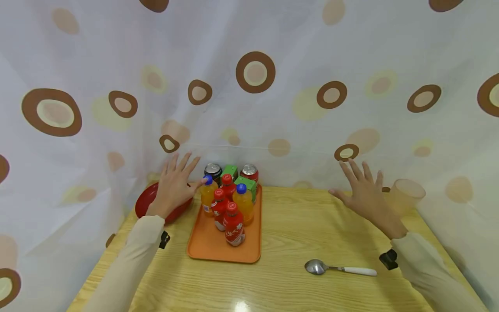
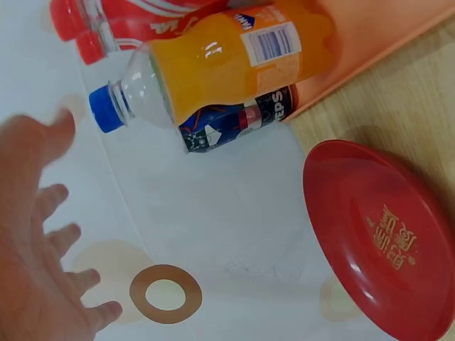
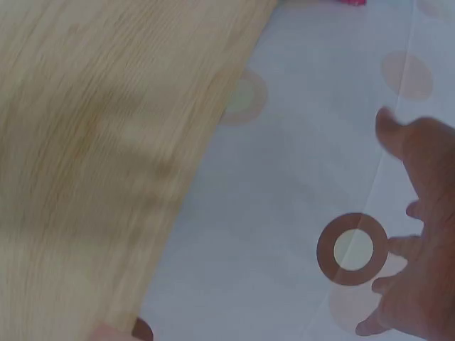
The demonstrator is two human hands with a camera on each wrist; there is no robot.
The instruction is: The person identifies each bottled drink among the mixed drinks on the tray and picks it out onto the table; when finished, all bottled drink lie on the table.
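My left hand [image 1: 173, 189] hovers with spread fingers over a red plate [image 2: 377, 234] that has gold characters on it. Its thumb comes near the blue cap of an orange soda bottle [image 2: 245, 60], seemingly without gripping it. On the right, my right hand [image 1: 364, 193] is raised above the table, fingers spread and holding nothing. A translucent cup [image 1: 407, 195] stands close to it. Between the hands, an orange tray [image 1: 212, 247] carries red bottles [image 1: 234, 227], a second orange soda bottle [image 1: 243, 203], green cartons [image 1: 249, 185], a dark Pepsi can [image 2: 238, 121] and a red can [image 1: 250, 172].
A spoon [image 1: 339, 268] with a white handle lies on the wooden table [image 1: 288, 234], front right. A white curtain [image 1: 296, 56] with brown and beige circles hangs behind the table and along both sides.
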